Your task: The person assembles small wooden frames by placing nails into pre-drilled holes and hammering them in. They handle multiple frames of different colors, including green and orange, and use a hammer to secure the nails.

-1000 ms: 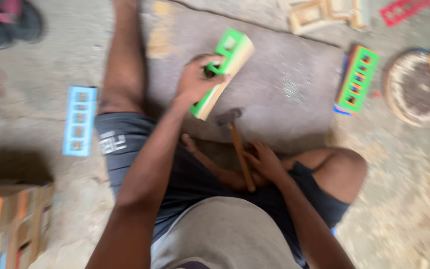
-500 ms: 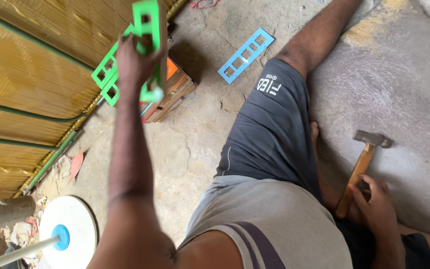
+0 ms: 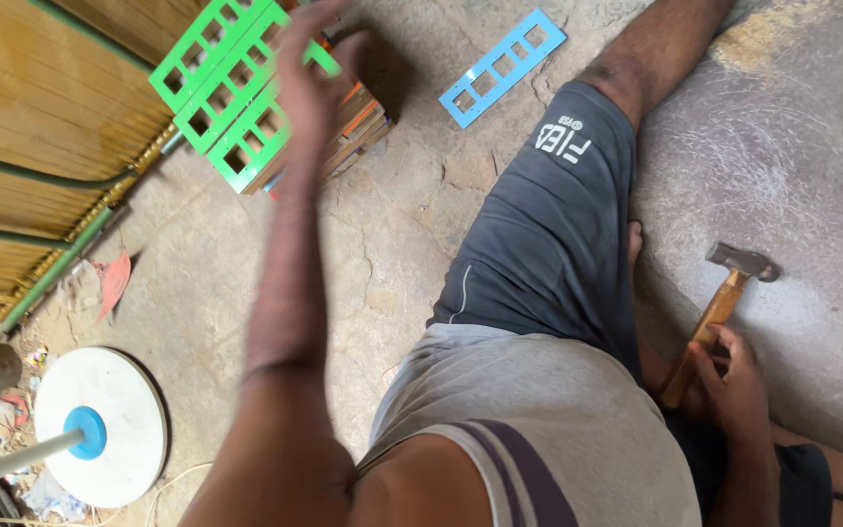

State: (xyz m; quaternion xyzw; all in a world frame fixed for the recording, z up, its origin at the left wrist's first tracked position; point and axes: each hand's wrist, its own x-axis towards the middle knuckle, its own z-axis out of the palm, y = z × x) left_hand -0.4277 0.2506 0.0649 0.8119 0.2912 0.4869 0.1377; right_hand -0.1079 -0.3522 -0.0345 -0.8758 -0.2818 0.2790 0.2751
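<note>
My left grip [image 3: 316, 73] hung open, fingers spread, just above the green frames [image 3: 236, 93] stacked on the floor by the yellow wall, their long axes slanting up to the right. My right grip [image 3: 729, 376] was closed on the hammer [image 3: 724, 307], well apart, beside my thigh

Upper left of the frame, my left hand [image 3: 309, 73] hovers open over stacked green slotted frames [image 3: 231, 93]; lower right, my right hand [image 3: 734, 385] grips a wooden-handled hammer [image 3: 719, 312].
</note>
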